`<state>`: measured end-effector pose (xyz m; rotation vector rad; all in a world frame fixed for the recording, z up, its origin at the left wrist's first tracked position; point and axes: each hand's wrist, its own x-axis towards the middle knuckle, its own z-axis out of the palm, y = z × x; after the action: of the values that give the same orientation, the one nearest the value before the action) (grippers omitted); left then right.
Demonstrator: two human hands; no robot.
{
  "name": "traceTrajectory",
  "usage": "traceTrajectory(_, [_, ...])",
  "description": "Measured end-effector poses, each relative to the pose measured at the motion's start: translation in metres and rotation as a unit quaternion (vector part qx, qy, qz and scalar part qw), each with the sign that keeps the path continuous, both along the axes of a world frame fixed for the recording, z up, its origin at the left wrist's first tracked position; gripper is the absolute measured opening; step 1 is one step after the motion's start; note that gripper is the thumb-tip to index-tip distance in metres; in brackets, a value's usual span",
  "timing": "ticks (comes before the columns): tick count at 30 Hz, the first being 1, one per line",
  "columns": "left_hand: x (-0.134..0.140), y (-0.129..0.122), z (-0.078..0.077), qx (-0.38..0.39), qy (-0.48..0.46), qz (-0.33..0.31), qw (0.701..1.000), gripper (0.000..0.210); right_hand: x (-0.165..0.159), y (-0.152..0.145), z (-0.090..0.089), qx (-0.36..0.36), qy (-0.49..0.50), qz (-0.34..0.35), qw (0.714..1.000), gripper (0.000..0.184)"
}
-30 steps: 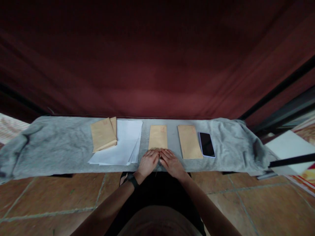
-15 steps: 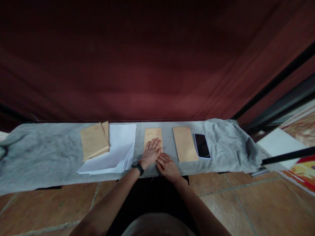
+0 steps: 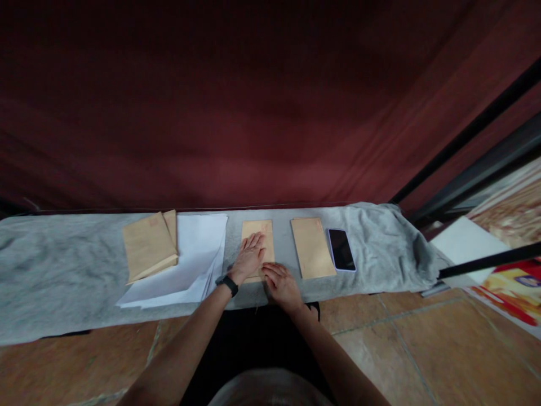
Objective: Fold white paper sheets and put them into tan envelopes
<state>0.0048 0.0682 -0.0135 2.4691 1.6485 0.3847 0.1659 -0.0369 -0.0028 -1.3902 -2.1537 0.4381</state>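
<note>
A tan paper envelope (image 3: 267,232) lies flat on the grey cloth in front of me. My left hand (image 3: 249,258), with a dark band on its wrist, rests open and flat across the middle of it. At the lower right corner of that envelope, the fingertips of my right hand (image 3: 282,285) touch its edge, slightly bent with the palm down. To the right lie more tan envelopes (image 3: 313,248), one nearly covering another. Further left, several tan envelopes (image 3: 149,243) overlap a stack of white paper (image 3: 200,242).
A phone (image 3: 341,249) with a pale purple edge lies right of the envelopes. Grey cloth (image 3: 76,265) covers the long narrow surface. Behind it hangs a dark red fabric wall (image 3: 253,141). Black bars (image 3: 490,260) and printed boards (image 3: 513,287) stand at the right, above a tiled floor (image 3: 367,321).
The view has shifted slightly, moving everything on the cloth leftward. My right hand has drawn a little away from my left hand, along the envelope's lower right edge.
</note>
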Motion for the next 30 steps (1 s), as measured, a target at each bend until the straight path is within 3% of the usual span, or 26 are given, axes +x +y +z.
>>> traceTrajectory(7, [-0.027,-0.076,-0.011,0.035,-0.057,0.117,0.991,0.059,-0.002,-0.002,0.001,0.007,0.035,-0.008,0.999,0.030])
traceTrajectory(11, [-0.024,-0.105,0.000,0.058,-0.057,0.154,0.985,0.054,-0.005,-0.004,-0.002,0.021,0.016,-0.029,0.999,0.026])
traceTrajectory(16, [-0.014,-0.107,0.023,0.045,-0.046,0.189,0.980,0.050,-0.014,-0.014,-0.003,0.056,-0.031,-0.074,0.995,0.024])
traceTrajectory(19, [-0.018,-0.101,0.025,0.012,-0.130,0.212,0.968,0.058,-0.021,-0.023,-0.003,0.069,-0.065,-0.068,0.993,0.029])
traceTrajectory(21, [-0.022,-0.095,0.023,-0.044,-0.241,0.237,0.940,0.066,-0.026,-0.029,-0.003,0.069,-0.080,-0.066,0.992,0.032])
traceTrajectory(25, [-0.021,-0.087,0.021,-0.148,-0.449,0.238,0.848,0.061,-0.033,-0.033,0.004,0.057,-0.079,-0.078,0.992,0.041])
traceTrajectory(28, [-0.007,-0.091,0.033,-0.145,-0.485,0.202,0.839,0.052,-0.034,-0.028,0.011,0.024,0.011,-0.112,0.993,0.040])
traceTrajectory(30, [0.006,-0.095,0.046,-0.127,-0.503,0.157,0.841,0.052,-0.032,-0.021,0.015,-0.035,0.181,-0.147,0.972,0.034])
